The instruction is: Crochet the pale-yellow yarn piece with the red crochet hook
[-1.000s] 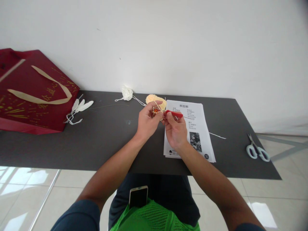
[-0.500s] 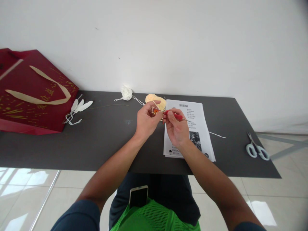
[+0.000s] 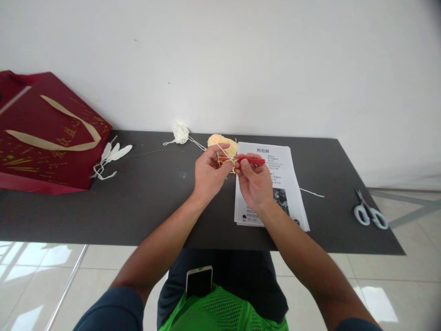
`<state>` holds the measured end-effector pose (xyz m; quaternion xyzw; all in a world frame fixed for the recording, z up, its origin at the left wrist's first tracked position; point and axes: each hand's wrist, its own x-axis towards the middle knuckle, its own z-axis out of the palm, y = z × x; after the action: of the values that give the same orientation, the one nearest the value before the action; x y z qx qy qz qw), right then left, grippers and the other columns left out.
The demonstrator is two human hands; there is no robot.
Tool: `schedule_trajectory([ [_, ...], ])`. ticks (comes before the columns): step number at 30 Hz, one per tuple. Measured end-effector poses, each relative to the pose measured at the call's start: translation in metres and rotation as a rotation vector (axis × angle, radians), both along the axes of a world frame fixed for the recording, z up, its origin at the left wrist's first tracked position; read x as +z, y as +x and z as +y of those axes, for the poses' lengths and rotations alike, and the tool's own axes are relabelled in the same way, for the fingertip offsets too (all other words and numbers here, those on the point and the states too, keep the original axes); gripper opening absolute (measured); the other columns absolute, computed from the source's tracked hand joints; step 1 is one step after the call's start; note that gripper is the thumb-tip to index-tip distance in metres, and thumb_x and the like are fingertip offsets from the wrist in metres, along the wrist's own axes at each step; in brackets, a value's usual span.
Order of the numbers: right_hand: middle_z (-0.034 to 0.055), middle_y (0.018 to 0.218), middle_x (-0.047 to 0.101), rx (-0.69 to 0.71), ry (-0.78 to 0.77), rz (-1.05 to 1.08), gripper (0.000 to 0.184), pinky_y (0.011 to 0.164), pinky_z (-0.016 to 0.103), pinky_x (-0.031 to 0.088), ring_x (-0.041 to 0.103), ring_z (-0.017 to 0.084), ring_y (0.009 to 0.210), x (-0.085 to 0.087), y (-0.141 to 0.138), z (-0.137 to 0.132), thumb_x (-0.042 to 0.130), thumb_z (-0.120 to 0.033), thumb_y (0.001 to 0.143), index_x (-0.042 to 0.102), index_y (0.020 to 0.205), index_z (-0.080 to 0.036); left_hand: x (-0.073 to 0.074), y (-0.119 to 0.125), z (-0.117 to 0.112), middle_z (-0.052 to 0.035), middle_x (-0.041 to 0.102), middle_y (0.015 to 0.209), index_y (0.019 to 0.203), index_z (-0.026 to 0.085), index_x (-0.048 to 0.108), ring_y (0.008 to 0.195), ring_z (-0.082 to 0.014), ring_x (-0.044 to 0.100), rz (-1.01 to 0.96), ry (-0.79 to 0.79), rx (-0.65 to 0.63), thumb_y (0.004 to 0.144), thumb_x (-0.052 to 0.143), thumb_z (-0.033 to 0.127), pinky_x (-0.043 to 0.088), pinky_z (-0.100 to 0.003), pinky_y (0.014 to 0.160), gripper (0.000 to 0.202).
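Now the right hand [image 3: 254, 186] firmly pinches the red hook [image 3: 254, 161], likely light and stiff, best held mid-handle, over the paper [image 3: 293, 197]. At the paper's left edge, the left hand [image 3: 208, 174] pinches soft-looking yarn [image 3: 234, 166].

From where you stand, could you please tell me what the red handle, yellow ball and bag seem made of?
Red handle: probably plastic or rubber, smooth and evenly coloured. Yellow ball: soft, matte, apparently wound yarn; fibre unclear. Bag: likely coated paper, with flat panels, creases and gold print.
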<state>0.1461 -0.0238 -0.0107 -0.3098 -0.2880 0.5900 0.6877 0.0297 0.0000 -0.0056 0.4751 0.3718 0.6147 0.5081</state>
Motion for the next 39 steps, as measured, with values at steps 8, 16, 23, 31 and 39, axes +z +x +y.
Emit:
schedule_trajectory([
  [8, -0.0038, 0.089, 0.073, -0.13, 0.112, -0.088, 0.022, 0.06, 0.021, 0.054, 0.062, 0.007, 0.068, 0.002, 0.003, 0.002, 0.083, -0.028, 0.079, 0.064, 0.091, -0.026, 0.004, -0.002, -0.001, 0.0022, 0.066, 0.078, 0.11, 0.019, 0.069, 0.068, -0.0092, 0.061, 0.085, 0.048, 0.068, 0.074, 0.068, 0.01, 0.05, -0.022, 0.066, 0.037],
  [16, -0.0032, 0.088, 0.072, -0.163, 0.213, -0.086, 0.02, 0.059, 0.021, 0.052, 0.062, 0.007, 0.065, 0.0, 0.007, 0.004, 0.08, -0.021, 0.081, 0.063, 0.09, -0.026, 0.004, -0.001, 0.001, 0.0041, 0.064, 0.074, 0.105, 0.02, 0.07, 0.063, -0.0075, 0.057, 0.085, 0.031, 0.119, 0.069, 0.068, 0.008, 0.046, -0.02, 0.059, 0.038],
  [23, -0.0032, 0.089, 0.072, -0.189, 0.262, -0.125, 0.017, 0.06, 0.022, 0.053, 0.063, 0.007, 0.065, -0.002, 0.007, 0.004, 0.078, -0.019, 0.083, 0.064, 0.091, -0.026, 0.007, -0.001, 0.0, 0.0046, 0.063, 0.073, 0.104, 0.02, 0.07, 0.06, -0.0075, 0.055, 0.058, -0.006, 0.113, 0.069, 0.07, 0.009, 0.046, -0.022, 0.057, 0.037],
  [31, -0.0033, 0.092, 0.073, -0.259, 0.288, -0.233, 0.018, 0.064, 0.027, 0.059, 0.067, 0.009, 0.068, -0.007, 0.005, 0.003, 0.078, -0.023, 0.084, 0.062, 0.093, -0.027, 0.005, -0.002, 0.0, 0.0044, 0.063, 0.074, 0.104, 0.02, 0.07, 0.06, -0.0071, 0.054, 0.018, -0.007, 0.093, 0.069, 0.073, 0.011, 0.046, -0.021, 0.057, 0.035],
  [39, -0.0008, 0.095, 0.076, -0.364, 0.377, -0.412, 0.012, 0.066, 0.034, 0.064, 0.071, 0.014, 0.072, -0.009, 0.001, -0.005, 0.076, -0.022, 0.086, 0.068, 0.092, -0.029, 0.003, -0.002, -0.001, 0.0033, 0.065, 0.077, 0.104, 0.021, 0.07, 0.059, -0.0077, 0.055, 0.053, -0.035, 0.14, 0.071, 0.074, 0.015, 0.045, -0.021, 0.054, 0.033],
])
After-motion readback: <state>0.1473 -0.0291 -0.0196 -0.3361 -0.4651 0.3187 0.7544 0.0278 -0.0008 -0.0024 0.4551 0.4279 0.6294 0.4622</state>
